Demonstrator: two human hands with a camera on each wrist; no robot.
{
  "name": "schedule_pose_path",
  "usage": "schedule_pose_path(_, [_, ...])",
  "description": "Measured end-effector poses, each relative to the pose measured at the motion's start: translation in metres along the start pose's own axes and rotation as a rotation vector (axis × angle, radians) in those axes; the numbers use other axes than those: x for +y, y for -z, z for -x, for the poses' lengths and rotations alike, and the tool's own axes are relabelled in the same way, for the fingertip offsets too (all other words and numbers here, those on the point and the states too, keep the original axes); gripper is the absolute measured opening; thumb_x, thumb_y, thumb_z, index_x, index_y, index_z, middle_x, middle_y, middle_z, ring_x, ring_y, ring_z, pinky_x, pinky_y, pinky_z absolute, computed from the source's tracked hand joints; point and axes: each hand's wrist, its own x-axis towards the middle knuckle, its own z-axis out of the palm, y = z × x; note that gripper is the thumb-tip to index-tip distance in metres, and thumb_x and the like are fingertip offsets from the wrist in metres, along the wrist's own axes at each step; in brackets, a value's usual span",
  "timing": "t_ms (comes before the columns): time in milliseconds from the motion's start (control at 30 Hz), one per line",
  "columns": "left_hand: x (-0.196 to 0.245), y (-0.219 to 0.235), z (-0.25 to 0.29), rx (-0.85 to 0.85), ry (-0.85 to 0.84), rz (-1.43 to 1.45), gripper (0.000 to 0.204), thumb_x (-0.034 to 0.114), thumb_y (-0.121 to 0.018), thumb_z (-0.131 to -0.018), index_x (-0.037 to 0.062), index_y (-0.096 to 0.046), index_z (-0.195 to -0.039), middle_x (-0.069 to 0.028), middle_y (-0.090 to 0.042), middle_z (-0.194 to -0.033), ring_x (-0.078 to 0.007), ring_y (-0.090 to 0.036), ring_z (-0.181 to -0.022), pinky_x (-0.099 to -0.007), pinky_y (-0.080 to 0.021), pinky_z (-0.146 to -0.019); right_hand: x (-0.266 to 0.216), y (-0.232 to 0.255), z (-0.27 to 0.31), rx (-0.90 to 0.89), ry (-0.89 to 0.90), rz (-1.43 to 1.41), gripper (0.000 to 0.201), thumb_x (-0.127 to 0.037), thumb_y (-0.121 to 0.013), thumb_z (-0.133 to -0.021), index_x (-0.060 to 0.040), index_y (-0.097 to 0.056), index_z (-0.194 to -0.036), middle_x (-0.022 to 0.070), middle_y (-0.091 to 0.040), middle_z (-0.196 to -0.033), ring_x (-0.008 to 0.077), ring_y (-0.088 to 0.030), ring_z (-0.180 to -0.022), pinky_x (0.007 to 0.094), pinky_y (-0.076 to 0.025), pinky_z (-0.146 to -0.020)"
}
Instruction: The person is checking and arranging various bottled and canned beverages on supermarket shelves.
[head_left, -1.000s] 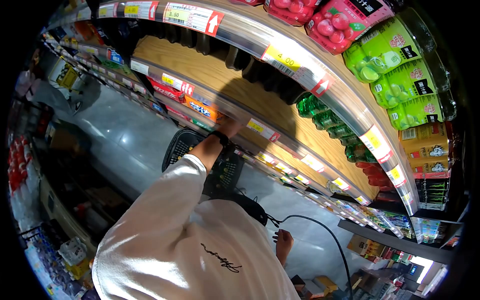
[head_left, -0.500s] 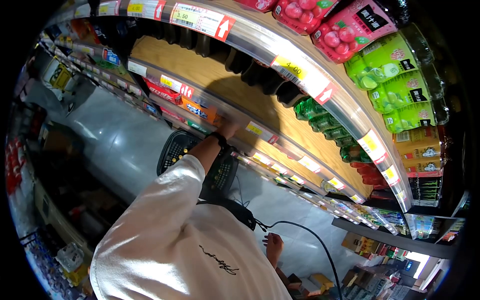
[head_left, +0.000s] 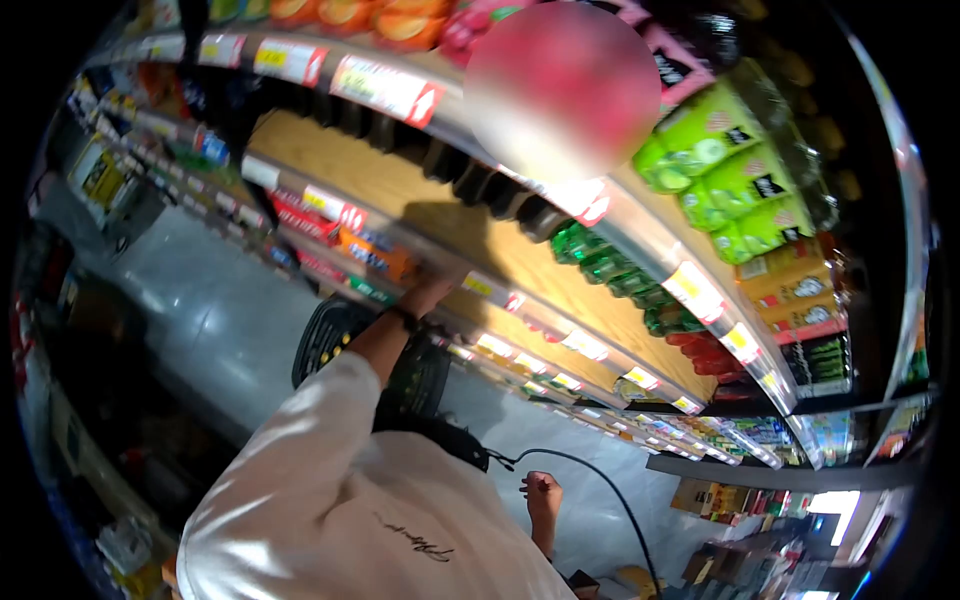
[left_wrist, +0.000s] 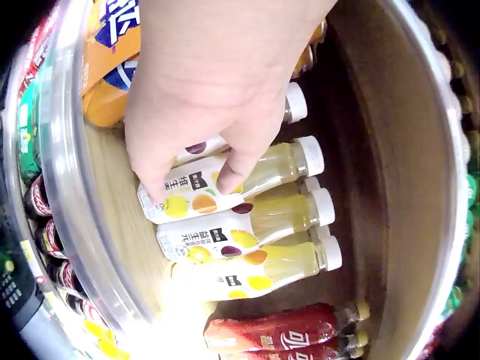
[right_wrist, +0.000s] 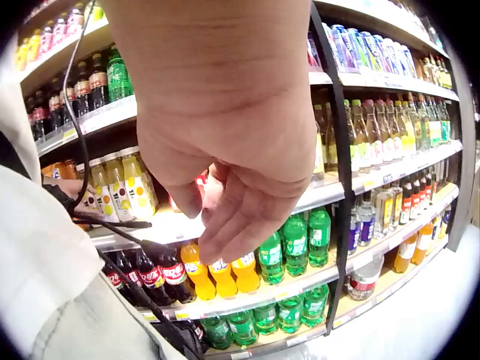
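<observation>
My left hand (left_wrist: 202, 112) reaches over a row of juice bottles on a shelf. Its thumb and fingers grip the sides of a juice bottle (left_wrist: 196, 196) with a white, fruit-printed label and white cap. Similar bottles, including a yellow one (left_wrist: 259, 271), lie alongside it in the left wrist view. In the head view, the left hand (head_left: 432, 292) is partly hidden under the shelf edge. Hanging by my side, my right hand (head_left: 541, 491) has loosely curled fingers and holds nothing; in the right wrist view that hand (right_wrist: 232, 165) overlaps the shelves.
Orange soda packs (left_wrist: 112, 94) and red-labelled bottles (left_wrist: 277, 331) flank the juice row. A clear rail (left_wrist: 71, 180) edges the shelf. Below stands a black basket (head_left: 325, 335). A black cable (head_left: 600, 485) hangs near my right hand. Green bottles (head_left: 600, 262) stand deep on the shelf above.
The head view has shifted, so the shelves appear farther left and the upper drinks lower. My left hand stays at the same shelf; my right hand still hangs free.
</observation>
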Motion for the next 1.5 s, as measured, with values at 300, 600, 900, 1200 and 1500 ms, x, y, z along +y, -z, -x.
schedule_pose_path(300, [0.063,0.086,0.109,-0.313,0.373,0.856,0.040,0.030,-0.076,-0.097,0.0081,-0.068,-0.130,-0.0025,-0.074,-0.103,-0.0156,-0.069,-0.098,-0.0316,-0.055,-0.081,-0.248,0.027,-0.043,0.287,0.676,0.275,0.012,-0.008,-0.071,-0.097,0.0008,-0.075,-0.104,0.0177,-0.078,-0.101,0.0190,-0.073,-0.074,0.0312,-0.058,-0.068])
schedule_pose_path(600, [-0.003,0.114,0.195,-0.314,0.602,0.653,0.049,0.011,-0.078,-0.093,-0.0082,-0.058,-0.133,-0.0150,-0.077,-0.109,-0.0210,-0.074,-0.099,-0.0331,-0.057,-0.088,-0.524,0.066,-0.005,0.680,1.305,0.369,0.058,-0.014,-0.078,-0.089,-0.0125,-0.061,-0.144,0.0210,-0.055,-0.152,0.0219,-0.075,-0.086,0.0322,-0.060,-0.070])
schedule_pose_path(900, [-0.004,0.114,0.229,-0.137,0.658,0.538,0.051,0.026,-0.080,-0.093,-0.0043,-0.061,-0.129,-0.0071,-0.072,-0.101,-0.0163,-0.067,-0.093,-0.0322,-0.052,-0.083,-0.605,0.069,-0.058,0.859,1.346,0.439,0.062,-0.027,-0.073,-0.087,-0.0074,-0.055,-0.143,0.0283,-0.060,-0.136,0.0498,-0.067,-0.108,0.0507,-0.059,-0.089])
schedule_pose_path(1200, [0.037,0.124,0.212,-0.217,0.531,0.500,0.040,0.019,-0.077,-0.097,-0.0003,-0.063,-0.128,-0.0062,-0.072,-0.097,-0.0136,-0.065,-0.083,-0.0295,-0.053,-0.075,-0.569,0.056,-0.024,0.807,1.409,0.269,0.052,-0.017,-0.078,-0.088,-0.0199,-0.064,-0.138,0.0232,-0.054,-0.145,0.0292,-0.071,-0.067,0.0379,-0.060,-0.062])
schedule_pose_path(1500, [0.195,0.196,0.128,-0.117,-0.196,0.426,0.034,0.000,-0.076,-0.094,0.0024,-0.064,-0.125,-0.0050,-0.075,-0.109,-0.0125,-0.069,-0.096,-0.0296,-0.056,-0.086,-0.543,0.061,0.016,0.958,2.013,0.217,0.058,0.003,-0.088,-0.068,-0.0112,-0.075,-0.123,0.0297,-0.055,-0.143,0.0361,-0.075,-0.105,0.0359,-0.067,-0.078])
